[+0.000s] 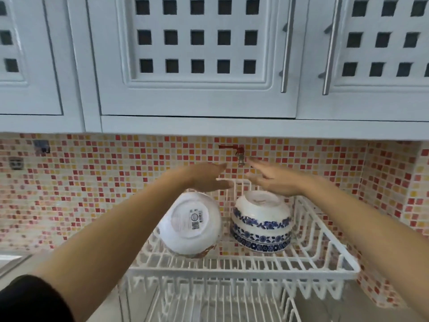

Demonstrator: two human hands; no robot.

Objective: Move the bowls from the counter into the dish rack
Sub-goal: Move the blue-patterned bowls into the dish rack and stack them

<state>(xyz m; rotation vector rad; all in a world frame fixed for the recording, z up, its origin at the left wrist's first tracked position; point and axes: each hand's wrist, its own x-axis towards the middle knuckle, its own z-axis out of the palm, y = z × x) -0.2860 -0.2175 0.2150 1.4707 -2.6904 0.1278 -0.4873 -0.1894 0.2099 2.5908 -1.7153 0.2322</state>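
**Both hands hovering open above two bowls in the rack**

The left hand (204, 176) is reaching forward over the back of the dish rack (243, 269), fingers stretched out and spread apart, gripping nothing. It is hanging just above the white bowl (192, 223) without touching it. The right hand (270, 178) is mirroring it from the other side — palm turned down, fingers loose and apart, likewise holding nothing — and is sitting just over the blue-patterned bowl (261, 220); whether it is grazing the foot of that bowl cannot be told. The fingertips of the two hands are nearly meeting in the middle.

Below them, both bowls are lying in the upper tier of the white wire rack, toward its back edge. The white bowl is resting at the back left, tipped so that its base, bearing a round label, is facing the camera. The blue-patterned bowl is standing upside down at the back right, just beside the white one and apart from it.

Behind the hands, a small tap (240, 155) is jutting from the mosaic-tiled wall (92, 182), and white cabinets (197, 54) are hanging overhead — a dark sleeve (30, 300) is showing on the left arm.
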